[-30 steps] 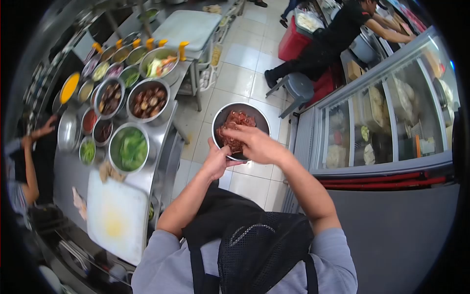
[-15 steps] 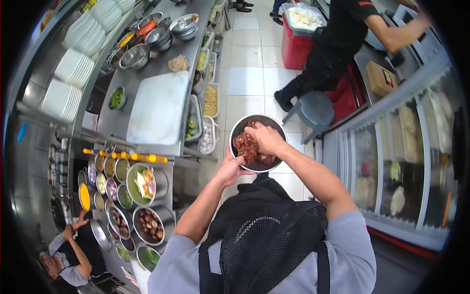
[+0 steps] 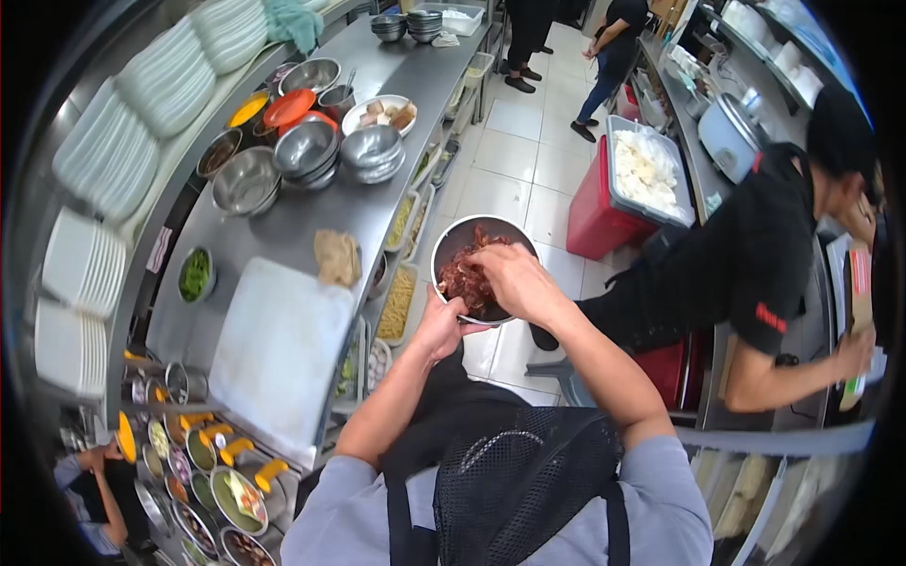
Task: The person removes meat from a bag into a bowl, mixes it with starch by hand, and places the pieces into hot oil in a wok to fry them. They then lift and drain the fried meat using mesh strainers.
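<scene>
A bowl is shown at the centre of the frame, its lower-left rim clasped by the left hand, thumb over the edge. Dark red meat is contained in it. The right hand is placed on the meat, fingers partly curled; whether any is grasped cannot be told. A white board is seen at left.

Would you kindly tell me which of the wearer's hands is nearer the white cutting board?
Left: the left hand grips the bowl to the right of the white cutting board; the right hand, on the meat, is farther right.
</scene>
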Demonstrator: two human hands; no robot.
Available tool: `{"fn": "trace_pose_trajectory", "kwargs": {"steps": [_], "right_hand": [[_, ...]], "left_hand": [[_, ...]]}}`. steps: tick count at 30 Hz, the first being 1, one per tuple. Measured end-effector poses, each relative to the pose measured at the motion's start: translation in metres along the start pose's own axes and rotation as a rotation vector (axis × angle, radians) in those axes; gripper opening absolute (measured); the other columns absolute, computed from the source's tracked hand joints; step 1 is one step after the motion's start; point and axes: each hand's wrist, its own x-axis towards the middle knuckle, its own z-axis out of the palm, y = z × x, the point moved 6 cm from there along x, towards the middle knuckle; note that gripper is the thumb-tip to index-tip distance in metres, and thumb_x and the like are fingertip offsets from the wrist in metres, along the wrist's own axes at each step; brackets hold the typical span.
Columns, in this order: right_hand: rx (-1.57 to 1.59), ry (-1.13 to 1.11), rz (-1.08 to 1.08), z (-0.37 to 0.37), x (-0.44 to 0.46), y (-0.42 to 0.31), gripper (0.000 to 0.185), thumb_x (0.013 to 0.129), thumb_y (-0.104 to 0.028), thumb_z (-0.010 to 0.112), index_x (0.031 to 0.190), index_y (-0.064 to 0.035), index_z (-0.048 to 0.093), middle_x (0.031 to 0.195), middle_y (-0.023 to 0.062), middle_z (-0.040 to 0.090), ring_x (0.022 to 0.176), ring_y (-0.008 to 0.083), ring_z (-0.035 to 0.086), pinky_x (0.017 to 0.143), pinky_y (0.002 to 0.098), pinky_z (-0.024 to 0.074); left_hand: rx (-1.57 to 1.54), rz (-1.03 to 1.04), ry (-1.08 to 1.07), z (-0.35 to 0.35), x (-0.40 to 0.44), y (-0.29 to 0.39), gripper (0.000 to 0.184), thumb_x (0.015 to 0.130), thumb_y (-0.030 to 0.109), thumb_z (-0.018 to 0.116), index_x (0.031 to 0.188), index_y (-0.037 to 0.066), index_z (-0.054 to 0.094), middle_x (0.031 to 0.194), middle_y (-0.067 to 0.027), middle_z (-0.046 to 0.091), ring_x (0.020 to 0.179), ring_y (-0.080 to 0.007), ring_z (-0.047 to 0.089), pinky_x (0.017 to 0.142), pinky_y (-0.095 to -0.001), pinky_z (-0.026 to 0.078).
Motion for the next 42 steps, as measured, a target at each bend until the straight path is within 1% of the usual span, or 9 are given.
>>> {"fn": "trace_pose_trajectory", "kwargs": {"steps": [4,10,13,18,22,31,33,39,42], "right_hand": [[0.064,0.078,0.034,-0.003,0.095,0.099,0.027,0.089,0.001,0.059,0.114,-0.0043,0.066,0.118,0.0187,0.059,0.109,0.0428,0.062,0.096,0.0506,0.0518],[0.091,0.018,-0.023,-0.055,0.211,0.257,0.009,0.086,-0.006,0.066,0.092,-0.0012,0.072,0.102,0.0191,0.065,0.098,0.0410,0.068,0.089,0.0496,0.0560],[0.187,-0.004,0.178,-0.129,0.278,0.311,0.010,0.090,-0.007,0.065,0.091,-0.0007,0.073,0.105,0.0219,0.070,0.099,0.0421,0.069,0.089,0.0479,0.0578],[0.082,-0.170,0.088,-0.081,0.383,0.449,0.012,0.089,-0.009,0.066,0.091,0.0011,0.071,0.105,0.0216,0.069,0.103,0.0426,0.070,0.090,0.0511,0.0577],[0.280,-0.124,-0.064,-0.158,0.486,0.463,0.014,0.091,-0.015,0.071,0.094,-0.0019,0.069,0.100,0.0177,0.066,0.097,0.0414,0.069,0.085,0.0523,0.0568],[0.102,-0.341,-0.370,-0.115,0.666,0.586,0.014,0.094,-0.011,0.069,0.087,0.0012,0.072,0.097,0.0156,0.069,0.097,0.0379,0.071,0.085,0.0474,0.0584],[0.298,-0.079,-0.403,-0.165,0.722,0.600,0.013,0.093,-0.010,0.072,0.097,0.0008,0.076,0.106,0.0168,0.073,0.099,0.0368,0.072,0.087,0.0443,0.0590],[0.431,0.036,-0.072,-0.185,0.923,0.745,0.018,0.096,-0.015,0.073,0.107,-0.0012,0.077,0.106,0.0156,0.075,0.092,0.0266,0.073,0.081,0.0365,0.0580],[0.286,0.031,0.058,-0.171,1.025,0.810,0.022,0.093,-0.020,0.075,0.107,-0.0023,0.079,0.100,0.0209,0.075,0.100,0.0333,0.074,0.088,0.0428,0.0578]], "left_hand": [[0.003,-0.007,-0.059,0.008,0.116,0.049,0.069,0.094,-0.006,0.043,0.151,0.021,0.017,0.148,-0.0168,0.049,0.122,-0.0350,0.067,0.086,-0.0568,0.068],[0.028,-0.061,-0.056,0.038,0.295,0.095,0.072,0.090,-0.006,0.046,0.154,0.021,0.024,0.143,-0.0159,0.054,0.117,-0.0344,0.070,0.082,-0.0530,0.069],[0.046,-0.034,0.002,0.060,0.386,0.130,0.073,0.087,-0.005,0.046,0.155,0.016,0.031,0.141,-0.0162,0.058,0.114,-0.0341,0.072,0.081,-0.0501,0.070],[0.085,-0.015,0.018,0.074,0.523,0.185,0.074,0.090,-0.006,0.045,0.155,0.020,0.019,0.148,-0.0180,0.049,0.120,-0.0383,0.068,0.083,-0.0551,0.069],[0.027,-0.002,0.087,0.085,0.598,0.239,0.072,0.091,-0.004,0.048,0.157,0.016,0.028,0.148,-0.0163,0.053,0.118,-0.0344,0.070,0.083,-0.0500,0.069],[-0.066,0.124,0.215,0.030,0.773,0.325,0.079,0.090,-0.009,0.045,0.158,0.016,0.011,0.151,-0.0198,0.043,0.125,-0.0378,0.065,0.082,-0.0521,0.070],[-0.138,0.168,0.239,0.010,0.817,0.344,0.080,0.089,-0.009,0.044,0.157,0.016,0.010,0.152,-0.0201,0.041,0.125,-0.0401,0.065,0.084,-0.0532,0.069],[-0.198,0.198,0.367,-0.021,0.922,0.405,0.074,0.090,-0.006,0.045,0.157,0.015,0.020,0.150,-0.0193,0.048,0.122,-0.0384,0.067,0.085,-0.0531,0.069],[-0.221,0.196,0.472,-0.013,0.939,0.428,0.073,0.090,-0.005,0.045,0.158,0.012,0.029,0.149,-0.0188,0.054,0.121,-0.0379,0.069,0.085,-0.0528,0.069]]}}
